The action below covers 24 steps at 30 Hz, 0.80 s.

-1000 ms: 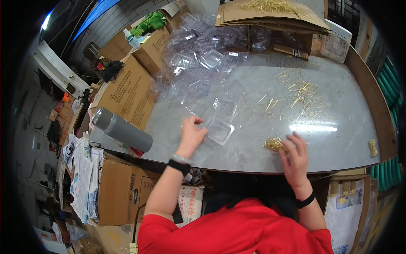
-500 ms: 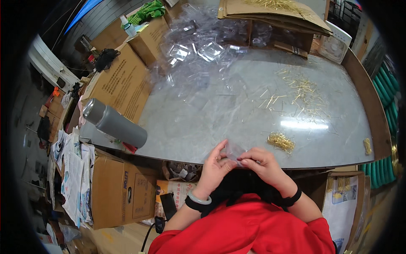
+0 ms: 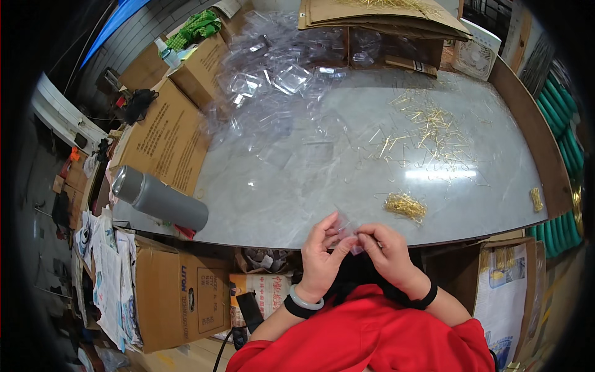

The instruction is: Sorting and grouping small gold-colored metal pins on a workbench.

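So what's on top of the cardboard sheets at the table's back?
Loose thin gold pieces, heaped on the top cardboard sheet. The cardboard directly beneath them is covered.

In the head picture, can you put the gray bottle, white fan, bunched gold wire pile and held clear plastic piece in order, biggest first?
1. Gray bottle
2. White fan
3. Bunched gold wire pile

Clear plastic piece: partly hidden, so I can't rank it.

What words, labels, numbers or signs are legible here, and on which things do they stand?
I copy no wording; print stands here:
Lower box: large dark letters with smaller lines.
Upper box: dark lines, too small to read.
White panel: red characters, small.
Papers: print too small to read.
White sheet, right: blue print, too small to read.
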Motion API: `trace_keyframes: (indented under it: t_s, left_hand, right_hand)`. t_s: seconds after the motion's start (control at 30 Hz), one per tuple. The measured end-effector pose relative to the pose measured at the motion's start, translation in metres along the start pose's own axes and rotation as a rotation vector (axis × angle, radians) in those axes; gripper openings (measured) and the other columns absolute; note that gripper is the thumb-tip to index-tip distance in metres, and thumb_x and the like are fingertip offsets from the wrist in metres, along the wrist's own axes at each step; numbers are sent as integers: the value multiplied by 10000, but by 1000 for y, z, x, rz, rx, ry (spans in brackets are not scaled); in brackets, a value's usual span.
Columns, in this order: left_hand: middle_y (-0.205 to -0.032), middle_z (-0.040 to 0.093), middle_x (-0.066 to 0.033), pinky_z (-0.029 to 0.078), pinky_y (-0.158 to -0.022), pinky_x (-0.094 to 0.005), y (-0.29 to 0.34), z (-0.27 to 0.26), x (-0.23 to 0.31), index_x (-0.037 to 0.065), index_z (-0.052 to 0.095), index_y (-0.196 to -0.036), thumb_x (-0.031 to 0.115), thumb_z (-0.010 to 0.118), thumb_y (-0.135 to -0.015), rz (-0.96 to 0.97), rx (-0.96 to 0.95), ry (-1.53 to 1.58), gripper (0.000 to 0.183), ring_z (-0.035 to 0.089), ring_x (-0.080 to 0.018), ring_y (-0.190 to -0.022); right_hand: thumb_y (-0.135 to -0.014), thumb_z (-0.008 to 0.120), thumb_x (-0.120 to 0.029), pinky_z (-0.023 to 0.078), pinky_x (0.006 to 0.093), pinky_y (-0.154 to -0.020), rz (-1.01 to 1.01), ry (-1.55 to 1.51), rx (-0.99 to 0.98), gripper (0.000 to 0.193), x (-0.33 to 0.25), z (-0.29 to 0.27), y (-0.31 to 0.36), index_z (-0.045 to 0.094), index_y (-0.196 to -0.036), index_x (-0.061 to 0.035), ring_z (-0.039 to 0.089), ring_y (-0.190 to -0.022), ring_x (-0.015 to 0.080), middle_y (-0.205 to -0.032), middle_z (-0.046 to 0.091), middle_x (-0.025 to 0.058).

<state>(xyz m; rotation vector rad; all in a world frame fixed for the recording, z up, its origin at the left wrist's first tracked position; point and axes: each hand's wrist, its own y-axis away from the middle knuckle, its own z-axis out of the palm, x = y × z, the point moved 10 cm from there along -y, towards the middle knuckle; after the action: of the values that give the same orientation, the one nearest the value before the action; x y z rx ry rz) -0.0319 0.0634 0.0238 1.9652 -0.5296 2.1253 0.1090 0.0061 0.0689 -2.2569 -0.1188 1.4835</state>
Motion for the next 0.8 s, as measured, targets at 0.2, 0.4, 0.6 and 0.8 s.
trace_keyframes:
  t_s: [0.2, 0.4, 0.6, 0.8]
  left_hand:
    - [-1249, 602, -134, 571, -927, -406, -6, -37, -2, 13, 466, -1413, 101, 618, -1029, 19, 194, 134, 422, 641, -214, -1060]
    - [-1226, 614, -118, 540, -946, -349, 2, -40, 12, 4, 465, -1425, 63, 635, -1013, 79, 183, 25, 450, 617, -177, -1092]
    - [-1238, 599, -99, 526, -933, -288, 10, -34, 6, -15, 473, -1447, 86, 665, -1007, 63, 128, 26, 490, 603, -137, -1086]
    - [-1204, 616, -87, 523, -926, -287, 8, -14, 2, -2, 472, -1461, 165, 632, -1041, 7, 14, 150, 480, 617, -140, -1057]
  right_hand:
    - [-944, 619, 28, 481, 387, -704, -71, 155, 261, 136, -5, -35, -1, 607, -1073, -14, 603, -775, 313, -840, 601, 128]
    - [-937, 675, -18, 518, 338, -695, -137, 56, 326, 311, -16, -24, -39, 618, -1243, -5, 658, -869, 311, -975, 681, 141]
    - [-924, 757, -120, 538, 274, -709, 173, -321, -431, 280, 3, 41, -19, 704, -1177, -13, 701, -851, 177, -976, 732, 114]
    - [-1009, 674, -162, 515, 245, -714, 509, -842, -439, 185, 33, 54, 6, 725, -1110, -17, 632, -804, 85, -934, 720, 35]
